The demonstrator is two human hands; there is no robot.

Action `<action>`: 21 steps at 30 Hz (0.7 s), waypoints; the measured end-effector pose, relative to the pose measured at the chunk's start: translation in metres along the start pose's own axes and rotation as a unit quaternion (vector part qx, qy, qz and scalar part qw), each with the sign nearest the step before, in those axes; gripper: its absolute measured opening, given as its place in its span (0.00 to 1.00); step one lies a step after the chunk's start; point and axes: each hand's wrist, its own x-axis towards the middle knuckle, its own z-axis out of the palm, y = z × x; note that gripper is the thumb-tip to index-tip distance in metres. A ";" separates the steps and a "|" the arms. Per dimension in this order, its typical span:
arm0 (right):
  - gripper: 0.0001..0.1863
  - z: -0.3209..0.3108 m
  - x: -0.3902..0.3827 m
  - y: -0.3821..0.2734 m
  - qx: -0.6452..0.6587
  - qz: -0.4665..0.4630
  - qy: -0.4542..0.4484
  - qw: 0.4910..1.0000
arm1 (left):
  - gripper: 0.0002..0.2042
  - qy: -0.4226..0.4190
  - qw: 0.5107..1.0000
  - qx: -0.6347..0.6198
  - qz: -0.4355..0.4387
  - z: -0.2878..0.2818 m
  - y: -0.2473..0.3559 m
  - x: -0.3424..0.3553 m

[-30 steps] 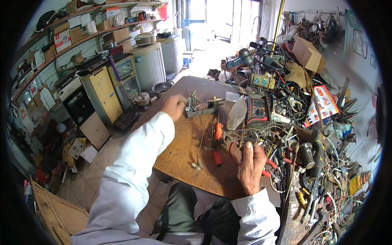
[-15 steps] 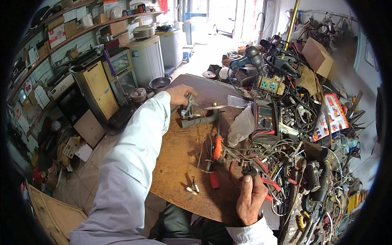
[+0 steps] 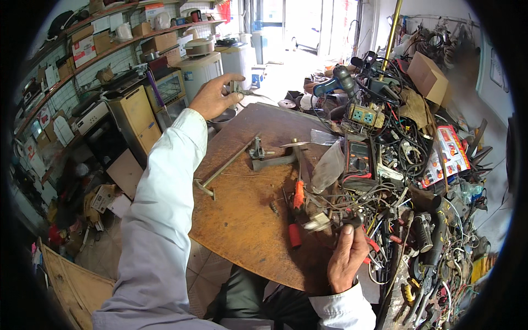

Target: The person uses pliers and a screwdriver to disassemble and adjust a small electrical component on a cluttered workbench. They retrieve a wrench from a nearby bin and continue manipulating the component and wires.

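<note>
My left hand (image 3: 210, 99) is raised past the table's far left edge, thumb and forefinger pinching a grey cord (image 3: 250, 93) with a small light piece at its end. My right hand (image 3: 347, 257) is at the near right, pinching a dark rounded piece (image 3: 354, 219) whose kind I cannot make out. Just left of those fingertips is a blurred whitish plug-like piece (image 3: 317, 222). Between the hands, a hammer (image 3: 275, 161), an orange-handled screwdriver (image 3: 298, 194), a red handle (image 3: 295, 235) and a thin metal rod with a crosspiece (image 3: 230, 166) lie on the brown tabletop (image 3: 236, 231).
A heap of cables and tools covers the right side, with a multimeter (image 3: 358, 157), a socket block (image 3: 363, 116), a blue power tool (image 3: 328, 86) and a cardboard box (image 3: 427, 78). Shelves and appliances line the left wall; a dark pan (image 3: 223, 118) stands beyond the table's left edge.
My left hand has lifted up and left with the cord. Whitish plug-like pieces have left the front of the tabletop; one shows beside my right hand. The rod has come into view.
</note>
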 end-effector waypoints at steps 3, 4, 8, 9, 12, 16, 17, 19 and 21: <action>0.16 -0.002 0.000 0.015 0.054 -0.006 0.039 0.998 | 0.19 0.084 0.991 0.107 0.011 -0.006 0.031 -0.032; 0.17 -0.003 0.000 0.013 0.079 -0.001 0.055 0.995 | 0.19 0.106 0.986 0.132 0.009 -0.002 0.041 -0.049; 0.19 -0.001 0.000 -0.007 0.118 -0.002 0.154 0.981 | 0.17 0.145 0.980 0.131 -0.030 0.021 0.060 -0.116; 0.19 -0.003 0.001 -0.004 0.139 0.009 0.173 0.975 | 0.17 0.141 0.983 0.105 -0.060 0.023 0.067 -0.133; 0.21 -0.006 -0.015 -0.004 0.139 0.026 0.087 0.986 | 0.18 0.149 0.982 0.079 -0.081 0.041 0.061 -0.173; 0.21 0.002 -0.049 -0.031 0.155 0.144 -0.118 0.970 | 0.22 0.140 0.983 -0.103 -0.056 0.073 0.066 -0.212; 0.21 0.006 -0.055 -0.038 0.186 0.173 -0.196 0.947 | 0.23 0.139 0.980 -0.134 -0.056 0.079 0.071 -0.220; 0.20 0.014 -0.068 -0.043 0.231 0.213 -0.249 0.916 | 0.23 0.126 0.988 -0.081 -0.046 0.086 0.083 -0.234; 0.21 0.015 -0.079 -0.038 0.193 0.205 -0.274 0.920 | 0.23 0.139 0.983 -0.123 -0.001 0.101 0.089 -0.245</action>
